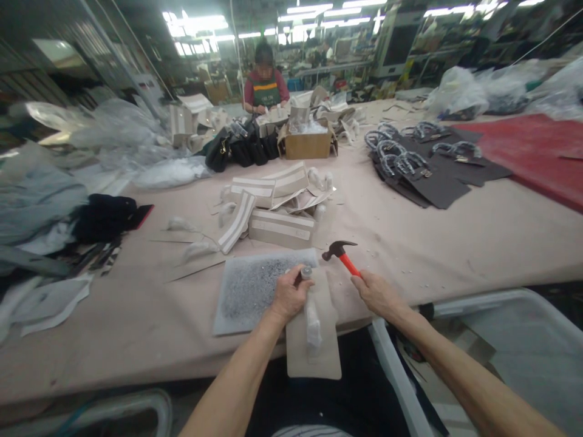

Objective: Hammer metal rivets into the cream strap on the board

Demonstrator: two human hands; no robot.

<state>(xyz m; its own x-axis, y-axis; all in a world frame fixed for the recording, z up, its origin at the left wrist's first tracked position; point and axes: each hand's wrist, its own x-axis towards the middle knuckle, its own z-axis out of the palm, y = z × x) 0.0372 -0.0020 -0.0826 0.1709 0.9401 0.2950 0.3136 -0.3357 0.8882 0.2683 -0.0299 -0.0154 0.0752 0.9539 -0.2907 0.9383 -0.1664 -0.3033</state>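
Observation:
My right hand (pixel 377 294) is wrapped round the orange handle of a claw hammer (pixel 348 262), whose dark head is raised just right of the work. My left hand (pixel 291 294) pinches a short round metal piece (pixel 306 272) at the top of a beige panel (pixel 328 352). A handle wrapped in white plastic (pixel 313 321) runs down the middle of that panel. The panel's upper end lies over a grey, pitted board (pixel 246 294), while its lower end hangs past the table edge above my lap. What lies under the metal piece is hidden.
Beige panels with white strips (pixel 281 228) are piled behind the board. Farther back stand a cardboard box (pixel 307 144) and black bags (pixel 241 149). Dark panels with wrapped handles (pixel 432 176) lie right, a white bin (pixel 537 328) below. A co-worker (pixel 266 85) sits opposite.

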